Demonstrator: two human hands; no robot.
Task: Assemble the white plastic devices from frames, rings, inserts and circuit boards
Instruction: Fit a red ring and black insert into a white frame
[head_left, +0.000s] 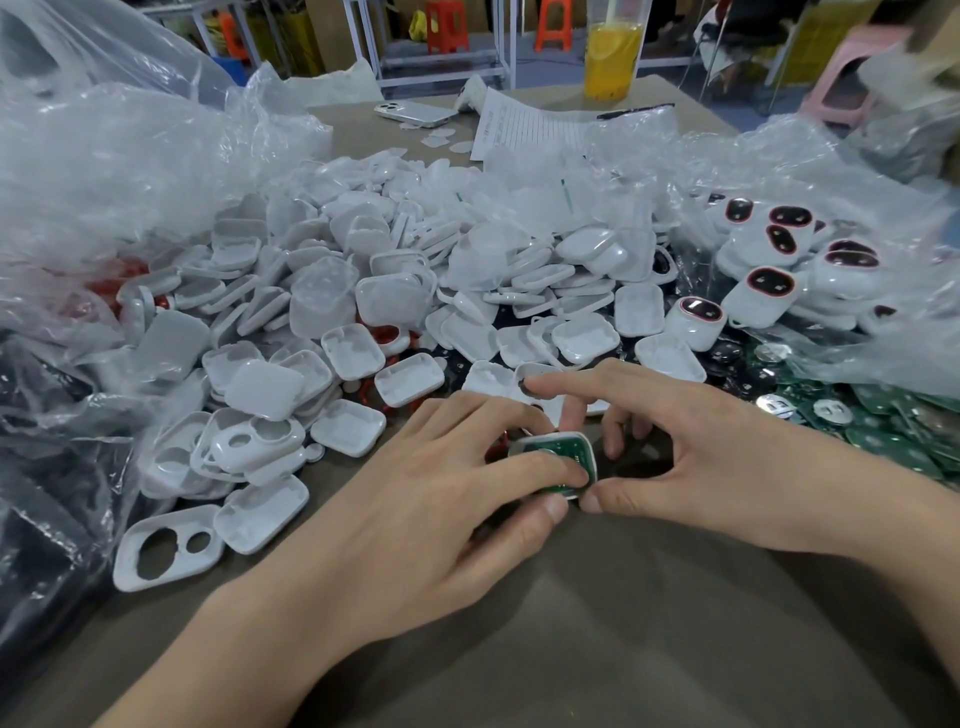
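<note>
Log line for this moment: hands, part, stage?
left hand: grips white frame | right hand: pinches same frame | green circuit board: sits inside frame | stage: board in, back uncovered

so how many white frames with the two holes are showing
2. One frame lies flat at the near-left corner of the pile; a second frame sits just beyond it. More may be buried.

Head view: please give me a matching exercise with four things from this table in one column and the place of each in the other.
1 shell with green board
2 frame with two holes
3 orange drink
4 loose green boards

A far end of the table
B near right
C near left, by the pile
D held by left hand and right hand

Pairs: 1-D, 2-C, 3-A, 4-B
</note>
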